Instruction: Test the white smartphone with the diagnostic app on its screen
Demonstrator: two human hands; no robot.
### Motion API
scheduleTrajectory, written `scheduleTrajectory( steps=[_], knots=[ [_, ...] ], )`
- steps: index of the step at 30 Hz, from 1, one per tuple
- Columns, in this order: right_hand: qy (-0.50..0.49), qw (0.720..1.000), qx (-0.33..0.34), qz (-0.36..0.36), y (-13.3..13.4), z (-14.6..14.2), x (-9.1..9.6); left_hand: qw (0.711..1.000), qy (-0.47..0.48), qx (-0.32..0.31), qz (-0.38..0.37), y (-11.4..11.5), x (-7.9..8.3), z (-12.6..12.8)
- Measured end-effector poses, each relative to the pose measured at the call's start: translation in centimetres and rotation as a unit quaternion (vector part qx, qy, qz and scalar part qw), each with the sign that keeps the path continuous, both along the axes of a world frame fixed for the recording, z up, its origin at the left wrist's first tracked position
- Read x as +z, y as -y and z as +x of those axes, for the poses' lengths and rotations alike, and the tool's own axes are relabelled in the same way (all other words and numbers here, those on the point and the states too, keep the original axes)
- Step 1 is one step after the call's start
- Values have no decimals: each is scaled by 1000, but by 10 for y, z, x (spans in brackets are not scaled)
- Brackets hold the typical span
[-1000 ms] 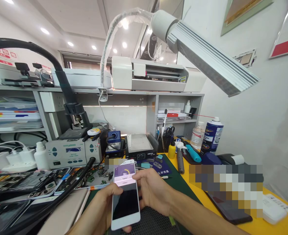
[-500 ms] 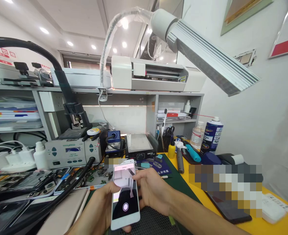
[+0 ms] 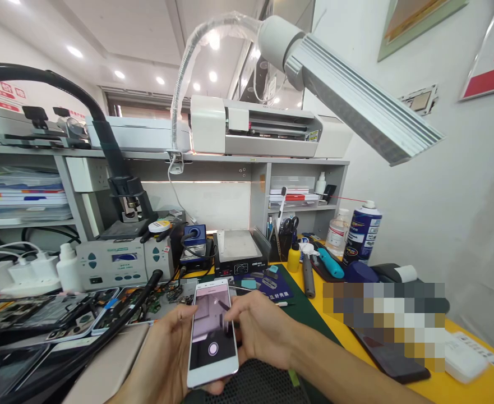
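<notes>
A white smartphone is held upright at the bottom centre, tilted back, its lit screen facing me. The screen shows a picture with a round white button near its lower end. My left hand is closed round the phone's left side, the thumb at the upper left edge and fingertips showing beneath its bottom end. My right hand grips the right side, its thumb by the right edge of the screen. Most fingers of both hands are hidden behind the phone. Under it lies a dark perforated mat.
Opened phones and circuit parts crowd the left, crossed by a black hose. Behind stand a grey hot-air station and a hot plate. A spray can and dark phone are right. A lamp hangs overhead.
My left thumb has moved off the screen, up to the phone's left edge. The phone has shifted slightly left and its bottom end sits a little higher. The picture on its screen has changed.
</notes>
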State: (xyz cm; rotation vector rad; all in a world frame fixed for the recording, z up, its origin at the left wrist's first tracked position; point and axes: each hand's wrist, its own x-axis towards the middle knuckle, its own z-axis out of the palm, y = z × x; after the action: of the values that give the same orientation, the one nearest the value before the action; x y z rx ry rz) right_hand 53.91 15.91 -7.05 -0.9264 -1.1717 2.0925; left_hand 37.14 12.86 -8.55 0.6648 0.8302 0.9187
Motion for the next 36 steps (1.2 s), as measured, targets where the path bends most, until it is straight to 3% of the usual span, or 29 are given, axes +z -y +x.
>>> scheduleTrajectory(
  steps=[7,12,17,36],
  knots=[
    [10,999,8,36,3,-5,-3,1000,0,1,9,2,-1,1],
    [44,998,-41,29,4,-7,-9,999,15,-29,23,2,-4,2],
    [21,999,-36,30,6,-7,-4,999,-14,-27,10,-1,-4,0],
    [42,998,-44,25,8,-7,2,999,16,-32,33,3,-1,5]
  ],
)
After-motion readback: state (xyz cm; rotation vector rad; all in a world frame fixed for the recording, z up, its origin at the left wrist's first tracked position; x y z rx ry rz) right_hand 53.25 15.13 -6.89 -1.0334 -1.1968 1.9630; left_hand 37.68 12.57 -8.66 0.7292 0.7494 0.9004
